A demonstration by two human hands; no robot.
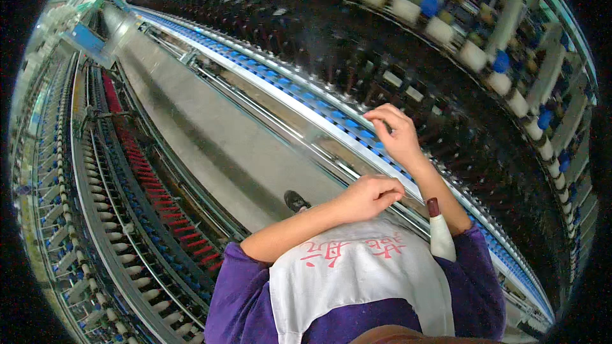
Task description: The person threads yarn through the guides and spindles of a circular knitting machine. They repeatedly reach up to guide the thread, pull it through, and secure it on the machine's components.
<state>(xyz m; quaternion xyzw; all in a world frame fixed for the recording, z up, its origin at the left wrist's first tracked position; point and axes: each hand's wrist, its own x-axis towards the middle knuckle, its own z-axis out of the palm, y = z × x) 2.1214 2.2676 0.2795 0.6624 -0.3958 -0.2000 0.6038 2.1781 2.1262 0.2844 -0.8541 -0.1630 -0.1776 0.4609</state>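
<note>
My right hand (396, 135) reaches over the blue-and-white rail (344, 121) of the spinning frame on the right. Its fingers are curled, with thumb and forefinger close together; any thread between them is too fine to see. Lower down, in front of my apron (357, 255), my left hand (375, 196) is closed with thumb against bent fingers. What it pinches, if anything, cannot be made out. A bobbin (442, 239) of white yarn with a brown tip stands out beside my right forearm, against the apron's edge; neither hand touches it.
White rollers (440, 30) and blue caps (429, 5) line the upper part of the right machine. A second machine with red bobbins (182, 222) and white-wound bobbins (141, 282) runs along the left. Between them lies a grey aisle floor (210, 121), my shoe (294, 201) on it.
</note>
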